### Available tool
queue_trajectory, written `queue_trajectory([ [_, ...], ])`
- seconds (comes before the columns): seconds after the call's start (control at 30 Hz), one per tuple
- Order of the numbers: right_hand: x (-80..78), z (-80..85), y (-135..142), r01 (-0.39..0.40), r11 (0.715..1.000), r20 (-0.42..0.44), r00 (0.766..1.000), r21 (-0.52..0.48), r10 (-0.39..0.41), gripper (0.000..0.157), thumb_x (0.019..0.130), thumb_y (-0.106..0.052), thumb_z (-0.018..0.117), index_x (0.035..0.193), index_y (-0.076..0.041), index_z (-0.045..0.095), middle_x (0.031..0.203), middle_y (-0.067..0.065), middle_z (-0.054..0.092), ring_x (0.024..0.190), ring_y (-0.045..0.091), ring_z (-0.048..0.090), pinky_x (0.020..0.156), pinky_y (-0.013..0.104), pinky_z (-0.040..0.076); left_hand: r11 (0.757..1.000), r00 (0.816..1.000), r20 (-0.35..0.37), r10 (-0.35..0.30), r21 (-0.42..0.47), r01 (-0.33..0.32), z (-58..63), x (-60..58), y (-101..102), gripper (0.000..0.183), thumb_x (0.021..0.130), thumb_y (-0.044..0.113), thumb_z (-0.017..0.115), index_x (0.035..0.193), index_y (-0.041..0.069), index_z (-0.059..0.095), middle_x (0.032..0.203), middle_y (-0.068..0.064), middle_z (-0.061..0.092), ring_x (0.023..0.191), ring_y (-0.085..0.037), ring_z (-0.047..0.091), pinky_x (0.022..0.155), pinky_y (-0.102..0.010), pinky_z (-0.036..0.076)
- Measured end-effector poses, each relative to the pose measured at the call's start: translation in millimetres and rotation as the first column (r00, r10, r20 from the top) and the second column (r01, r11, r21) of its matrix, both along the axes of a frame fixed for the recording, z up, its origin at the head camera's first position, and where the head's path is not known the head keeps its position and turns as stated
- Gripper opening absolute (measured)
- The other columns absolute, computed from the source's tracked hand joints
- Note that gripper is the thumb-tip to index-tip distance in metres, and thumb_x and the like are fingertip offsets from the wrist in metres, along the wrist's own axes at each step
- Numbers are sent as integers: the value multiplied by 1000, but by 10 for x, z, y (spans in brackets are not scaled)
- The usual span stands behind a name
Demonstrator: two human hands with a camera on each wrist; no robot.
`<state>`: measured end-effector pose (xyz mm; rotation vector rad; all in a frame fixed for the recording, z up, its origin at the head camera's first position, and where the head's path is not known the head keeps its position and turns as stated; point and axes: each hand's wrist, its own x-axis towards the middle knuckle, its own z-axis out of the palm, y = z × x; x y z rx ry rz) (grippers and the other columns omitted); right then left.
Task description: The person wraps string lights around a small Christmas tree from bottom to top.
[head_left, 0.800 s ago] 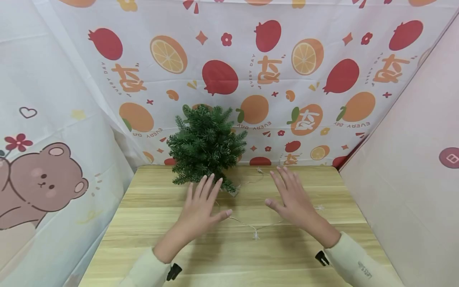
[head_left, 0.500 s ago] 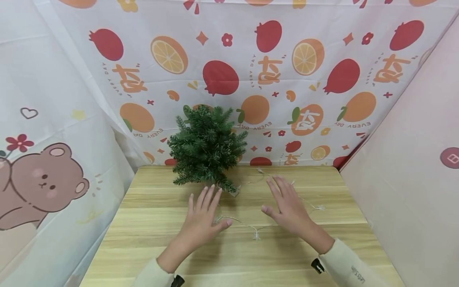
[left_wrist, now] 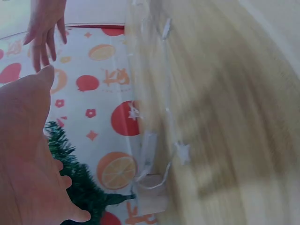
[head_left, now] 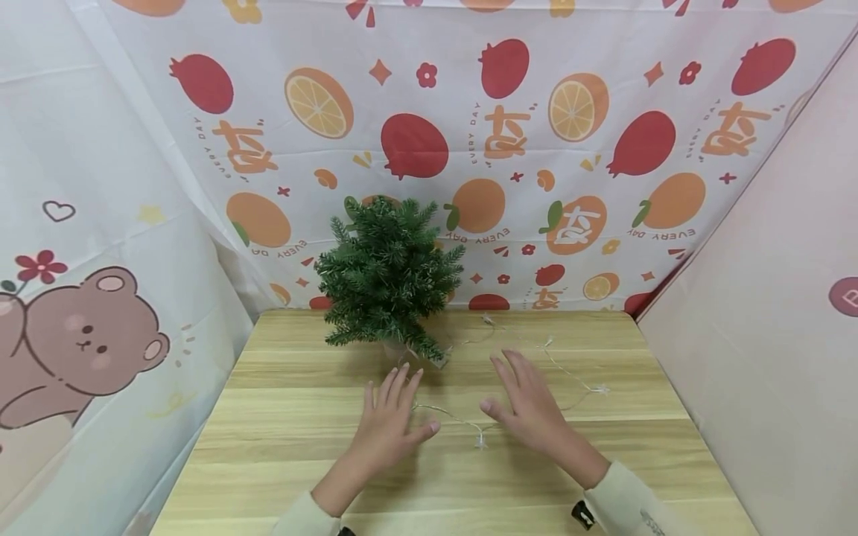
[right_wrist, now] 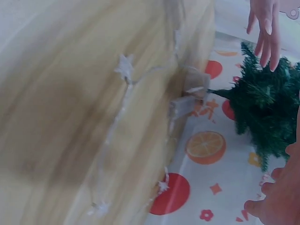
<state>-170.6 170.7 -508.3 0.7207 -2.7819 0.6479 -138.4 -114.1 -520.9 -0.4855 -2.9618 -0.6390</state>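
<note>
A small artificial Christmas tree point(head_left: 389, 275) stands upright at the back left of the wooden table, its pale base point(left_wrist: 152, 199) partly hidden by branches in the head view. A string of star lights point(head_left: 480, 441) lies looped over the table to the right of the tree. Beside the base is a clear, box-like piece point(right_wrist: 183, 107) on the string. My left hand point(head_left: 389, 433) hovers in front of the tree with spread fingers, holding nothing. My right hand point(head_left: 532, 409), also holding nothing, hangs above the loop of lights with its fingers extended.
Behind the table point(head_left: 281, 447) hangs a fruit-printed cloth point(head_left: 429, 89), which the tree stands close to. A bear-printed cloth point(head_left: 40, 186) bounds the left side, and a pale pink one point(head_left: 771, 335) the right.
Both hands have drawn back from the tree towards me. More of the tree's base and of the lights on the right shows now. Tree and lights have stayed put.
</note>
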Motion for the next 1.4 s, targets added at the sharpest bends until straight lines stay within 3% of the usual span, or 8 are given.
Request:
queue_trajectory([
  [0.2,-4,-201,-49,-1,1000,62,998,29,-1,79,99,-56,55,160,-15,27,166,13,22,152,40,22,119,64,23,999,999,39,-8,36,6,-171,-26,52,95,91,67,58,162,16,21,168,-17,15,154,-40,13,118,-72,4],
  [0.4,-11,-398,-90,-4,997,111,994,76,-5,81,98,-59,55,161,-15,26,166,13,22,151,42,25,117,63,30,995,997,71,-39,92,33,-327,-57,73,94,91,61,63,161,14,22,167,-18,16,152,-42,19,120,-68,13],
  [0.63,15,-659,-195,-32,998,140,990,60,23,75,102,-55,49,161,-15,24,161,18,33,147,38,33,110,58,42,988,997,44,-66,144,59,-502,-83,123,88,91,56,66,159,12,30,164,-17,28,148,-41,29,119,-63,23],
  [0.83,35,-800,-282,-47,997,193,981,57,35,75,103,-61,38,160,-13,28,157,17,41,143,35,41,112,56,41,981,997,21,-76,181,71,-611,-127,207,80,93,50,67,156,10,36,158,-16,39,144,-38,38,118,-60,28],
  [1.17,-16,-971,-351,-27,990,103,995,135,13,63,102,-51,53,149,-10,48,136,10,61,125,26,57,103,44,50,979,998,-14,-62,195,64,-873,-244,266,61,96,32,70,147,5,50,148,-16,50,135,-36,47,114,-53,39],
  [1.4,-27,-1058,-337,-4,985,47,999,174,-4,39,98,-42,65,122,-12,67,107,0,66,95,14,58,79,31,53,959,995,-58,-79,268,91,-966,-329,286,35,97,15,67,131,7,64,142,-17,54,131,-36,49,109,-52,45],
])
